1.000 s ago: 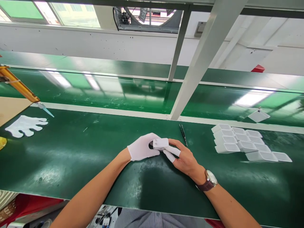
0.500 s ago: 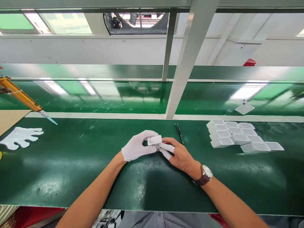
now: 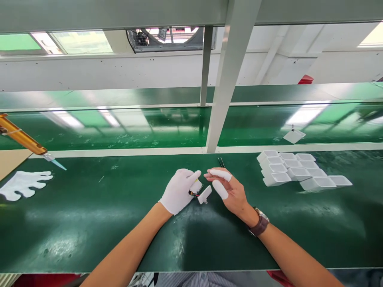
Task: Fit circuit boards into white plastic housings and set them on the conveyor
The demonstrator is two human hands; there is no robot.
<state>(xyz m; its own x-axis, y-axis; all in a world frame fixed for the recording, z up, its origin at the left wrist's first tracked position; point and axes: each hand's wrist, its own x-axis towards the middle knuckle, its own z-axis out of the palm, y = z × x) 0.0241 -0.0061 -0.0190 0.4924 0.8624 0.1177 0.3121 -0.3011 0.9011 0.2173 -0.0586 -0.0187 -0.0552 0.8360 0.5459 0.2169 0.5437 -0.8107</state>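
White casing (image 3: 196,186): sat clasped in the left hand (image 3: 178,192), probably needed its wires (image 3: 193,194) kept slack near the wide-parted right hand (image 3: 231,193)!

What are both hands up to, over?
Gloved left hand grips white housing, wires showing. Right hand open, holding nothing. Flat white piece beside housing. Black tweezers lie beyond right hand.

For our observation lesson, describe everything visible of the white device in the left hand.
The white device looks like plastic. Its housing is held, partly hidden, in the gloved left hand. A flat white piece sits tilted beside the housing, seemingly joined by thin dark and red wires. The right hand is near, apparently not touching it.
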